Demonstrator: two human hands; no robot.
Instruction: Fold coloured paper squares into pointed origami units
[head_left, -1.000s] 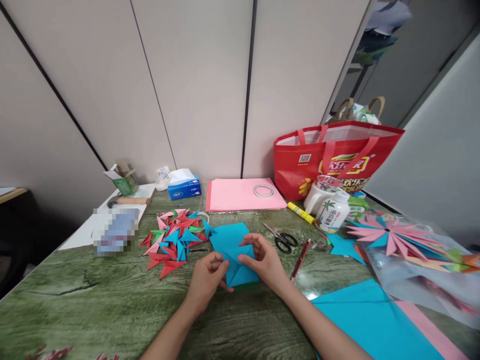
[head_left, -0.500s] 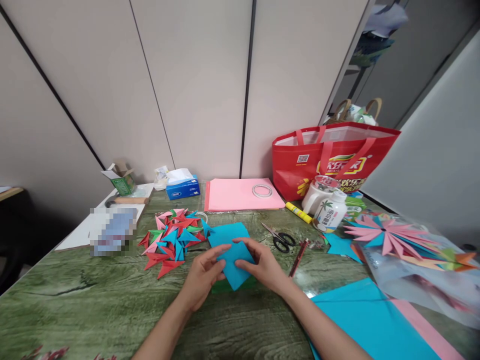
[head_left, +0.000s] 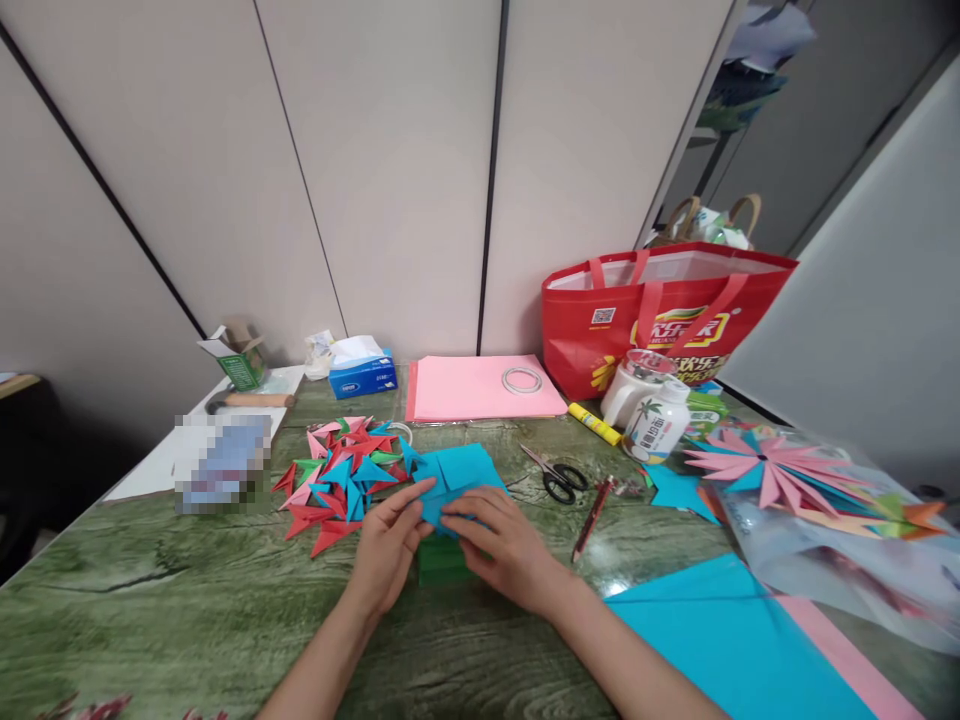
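Note:
A small piece of blue paper (head_left: 433,512) is between my hands, over a larger stack of blue paper (head_left: 471,464). My left hand (head_left: 388,541) pinches its left side between thumb and fingers. On its right side my right hand (head_left: 504,541) is closed, the fingers laid across the paper and hiding part of it. Under the hands lies something green and flat (head_left: 444,562), mostly covered. To the left sits a heap of folded paper pieces (head_left: 347,480) in red, pink, blue and green.
Black-handled scissors (head_left: 556,475) and a dark red pen (head_left: 592,520) lie to the right. Behind them are a yellow glue stick (head_left: 594,424), a white bottle (head_left: 658,422) and a red bag (head_left: 585,335). Pink sheets (head_left: 465,388) and a tissue box (head_left: 363,375) stand at the back. Blue sheets (head_left: 727,640) lie front right.
The small blue paper, held up as a diamond before, now sits lower and flatter between my fingers. My right hand has turned over it, fingers across the paper. The left hand shifted slightly left.

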